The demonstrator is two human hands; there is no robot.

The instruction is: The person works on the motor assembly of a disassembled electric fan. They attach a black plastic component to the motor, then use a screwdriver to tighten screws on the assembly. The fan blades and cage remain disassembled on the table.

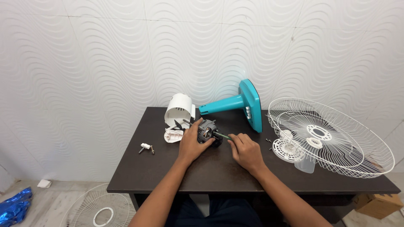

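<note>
A grey fan motor [207, 129] lies on the dark table [168, 176], near its middle. My left hand [191, 143] grips the motor from the left side. My right hand [247, 150] holds a thin green-handled screwdriver [223, 135] whose tip points into the motor. A white motor cover [179, 109] stands just behind the motor, and a smaller white part [173, 135] lies left of it.
A teal fan stand and base [237, 103] lies on its side at the back. A white wire fan guard [332, 134] with plastic hub parts rests at the right. Small screws [146, 147] lie at the left. Another guard [99, 208] and a cardboard box [376, 204] are on the floor.
</note>
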